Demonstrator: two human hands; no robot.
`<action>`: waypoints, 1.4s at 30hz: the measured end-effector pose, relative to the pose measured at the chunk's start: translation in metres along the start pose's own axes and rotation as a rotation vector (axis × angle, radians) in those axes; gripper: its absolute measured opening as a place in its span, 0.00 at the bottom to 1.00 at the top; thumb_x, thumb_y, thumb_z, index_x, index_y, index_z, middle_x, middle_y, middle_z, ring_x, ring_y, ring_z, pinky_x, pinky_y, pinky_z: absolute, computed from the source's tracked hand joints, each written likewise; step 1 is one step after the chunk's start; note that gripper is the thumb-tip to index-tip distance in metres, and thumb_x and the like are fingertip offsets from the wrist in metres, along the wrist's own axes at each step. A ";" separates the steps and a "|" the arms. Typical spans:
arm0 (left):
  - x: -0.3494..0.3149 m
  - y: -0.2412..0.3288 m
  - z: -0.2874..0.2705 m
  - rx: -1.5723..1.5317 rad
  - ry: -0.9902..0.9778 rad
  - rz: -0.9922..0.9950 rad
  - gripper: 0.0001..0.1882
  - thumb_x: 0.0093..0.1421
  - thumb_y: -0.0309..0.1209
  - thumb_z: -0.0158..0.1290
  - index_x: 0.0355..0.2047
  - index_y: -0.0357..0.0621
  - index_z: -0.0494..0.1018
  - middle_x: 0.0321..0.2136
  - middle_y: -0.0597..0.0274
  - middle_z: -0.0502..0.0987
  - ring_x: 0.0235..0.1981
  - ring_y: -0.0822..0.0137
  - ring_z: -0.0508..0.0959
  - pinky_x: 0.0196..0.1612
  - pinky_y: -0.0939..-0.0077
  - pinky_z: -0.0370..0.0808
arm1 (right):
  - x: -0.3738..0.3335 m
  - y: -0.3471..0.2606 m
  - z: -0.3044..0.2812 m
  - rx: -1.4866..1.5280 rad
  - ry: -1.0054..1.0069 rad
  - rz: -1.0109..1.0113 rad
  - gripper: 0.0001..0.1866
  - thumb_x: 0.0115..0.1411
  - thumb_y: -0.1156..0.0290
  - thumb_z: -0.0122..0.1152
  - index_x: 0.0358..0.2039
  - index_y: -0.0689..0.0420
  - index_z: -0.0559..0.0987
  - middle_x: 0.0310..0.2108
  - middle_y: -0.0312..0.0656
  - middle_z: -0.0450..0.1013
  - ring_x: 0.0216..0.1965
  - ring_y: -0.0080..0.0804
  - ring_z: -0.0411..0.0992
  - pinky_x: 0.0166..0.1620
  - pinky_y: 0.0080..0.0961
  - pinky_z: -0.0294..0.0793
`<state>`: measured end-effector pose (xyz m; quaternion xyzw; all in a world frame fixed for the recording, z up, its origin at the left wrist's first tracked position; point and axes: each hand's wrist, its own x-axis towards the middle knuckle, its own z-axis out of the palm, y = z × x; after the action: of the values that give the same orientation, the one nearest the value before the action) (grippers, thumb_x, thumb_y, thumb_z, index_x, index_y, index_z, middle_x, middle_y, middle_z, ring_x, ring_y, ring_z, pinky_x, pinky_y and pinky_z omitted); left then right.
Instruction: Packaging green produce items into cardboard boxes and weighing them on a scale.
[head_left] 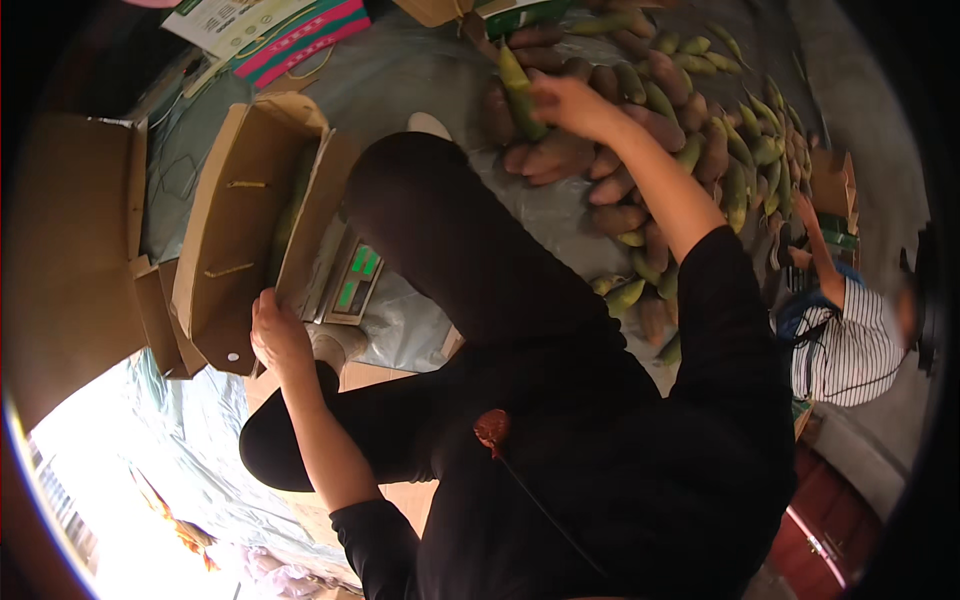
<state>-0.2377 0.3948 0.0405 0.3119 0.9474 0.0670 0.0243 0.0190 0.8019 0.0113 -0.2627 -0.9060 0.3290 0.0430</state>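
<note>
My right hand is closed on a long, pointed green mango-like fruit at the far edge of a heap of similar fruit. The heap mixes green and purple-brown ones. With fingers bent over its near end, my left hand grips an upright open cardboard box. Something green shows deep inside the box, mostly hidden by its side wall. Beside the box, partly under it, is a scale with green lit displays.
A large cardboard carton stands at the left. Printed pink and white boxes lie at the far left, and another open carton is beyond the heap. A person in a striped shirt works at the right. Plastic sheeting covers the floor.
</note>
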 end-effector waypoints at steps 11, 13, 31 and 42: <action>0.001 -0.009 0.013 -0.011 0.014 0.038 0.11 0.52 0.25 0.51 0.38 0.39 0.70 0.35 0.48 0.75 0.36 0.46 0.75 0.36 0.58 0.72 | -0.224 0.199 0.172 -0.192 -0.129 0.568 0.14 0.47 0.63 0.58 0.31 0.60 0.78 0.30 0.50 0.74 0.34 0.47 0.73 0.39 0.39 0.72; 0.000 -0.014 0.009 -0.011 0.021 0.051 0.11 0.53 0.25 0.51 0.38 0.39 0.70 0.35 0.48 0.75 0.36 0.46 0.75 0.36 0.58 0.72 | -0.238 0.181 0.186 -0.041 -0.253 0.833 0.15 0.48 0.62 0.58 0.32 0.59 0.79 0.35 0.53 0.73 0.41 0.49 0.72 0.44 0.40 0.72; 0.002 -0.029 0.021 -0.046 0.057 0.135 0.13 0.53 0.25 0.51 0.39 0.31 0.69 0.33 0.42 0.74 0.36 0.44 0.74 0.39 0.58 0.70 | -0.325 0.207 0.132 -0.219 0.097 1.365 0.27 0.45 0.56 0.63 0.45 0.55 0.75 0.45 0.49 0.72 0.46 0.48 0.71 0.50 0.36 0.69; 0.002 -0.032 0.018 -0.008 0.058 0.144 0.12 0.54 0.24 0.50 0.39 0.30 0.69 0.33 0.43 0.74 0.35 0.44 0.74 0.38 0.58 0.70 | -0.321 0.212 0.135 -0.069 0.207 1.625 0.46 0.39 0.55 0.72 0.58 0.57 0.63 0.52 0.51 0.67 0.54 0.44 0.65 0.54 0.34 0.66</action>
<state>-0.2563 0.3722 0.0178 0.3773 0.9225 0.0815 -0.0070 0.3562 0.6996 -0.1947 -0.8674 -0.4338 0.2037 -0.1336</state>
